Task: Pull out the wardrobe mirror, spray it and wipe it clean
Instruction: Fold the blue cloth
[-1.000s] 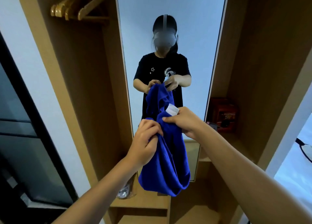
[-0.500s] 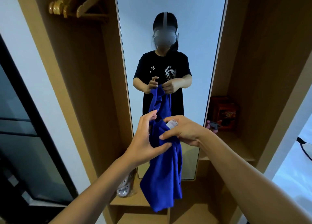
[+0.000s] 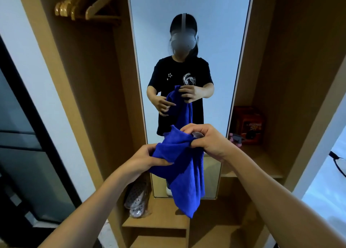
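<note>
A tall narrow mirror [image 3: 189, 8] stands straight ahead between the wardrobe's two wooden bays and reflects a person in a black T-shirt. In front of its lower half I hold a blue cloth [image 3: 184, 173] with both hands. My left hand [image 3: 148, 159] grips the cloth's left edge. My right hand [image 3: 207, 141] pinches its upper right corner, where a white tag is mostly hidden under my fingers. The rest of the cloth hangs down loose toward the shelf. No spray bottle is clearly in view.
Wooden hangers [image 3: 84, 6] hang in the left bay. A pair of grey perforated slippers [image 3: 137, 199] leans on the low shelf left of the mirror. An orange-red box [image 3: 249, 124] and a small pink-grey object [image 3: 236, 138] sit on the right shelf. A dark glass door [image 3: 22, 154] is at the left.
Both hands have shifted their grip along the cloth. The left hand let go briefly, then took hold lower on the left edge. The cloth has opened out and hangs longer.
</note>
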A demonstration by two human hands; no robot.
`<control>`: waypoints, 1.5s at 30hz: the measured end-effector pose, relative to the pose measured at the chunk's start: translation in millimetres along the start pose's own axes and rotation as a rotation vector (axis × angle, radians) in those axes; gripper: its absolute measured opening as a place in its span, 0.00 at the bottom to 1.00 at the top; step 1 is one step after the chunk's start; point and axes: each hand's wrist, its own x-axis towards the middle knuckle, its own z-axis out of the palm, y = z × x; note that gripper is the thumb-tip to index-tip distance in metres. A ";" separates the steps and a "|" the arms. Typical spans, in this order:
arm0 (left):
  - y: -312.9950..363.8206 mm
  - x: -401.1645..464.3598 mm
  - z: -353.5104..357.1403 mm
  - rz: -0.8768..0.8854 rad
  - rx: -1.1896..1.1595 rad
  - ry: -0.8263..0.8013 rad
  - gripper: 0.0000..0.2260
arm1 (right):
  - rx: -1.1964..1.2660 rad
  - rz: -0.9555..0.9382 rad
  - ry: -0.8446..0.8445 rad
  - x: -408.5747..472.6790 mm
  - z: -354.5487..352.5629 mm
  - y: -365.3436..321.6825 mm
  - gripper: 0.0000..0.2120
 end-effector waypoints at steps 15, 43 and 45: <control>19.3 -7.4 8.1 0.374 0.021 0.292 0.12 | -0.258 0.018 -0.062 -6.9 6.7 10.4 0.18; 14.9 -7.6 -2.2 0.538 0.242 0.126 0.16 | -0.056 -0.049 0.144 0.5 25.3 -4.1 0.03; 12.7 -8.7 -2.4 0.560 0.293 0.130 0.18 | -0.091 -0.043 0.187 0.1 23.8 -4.5 0.03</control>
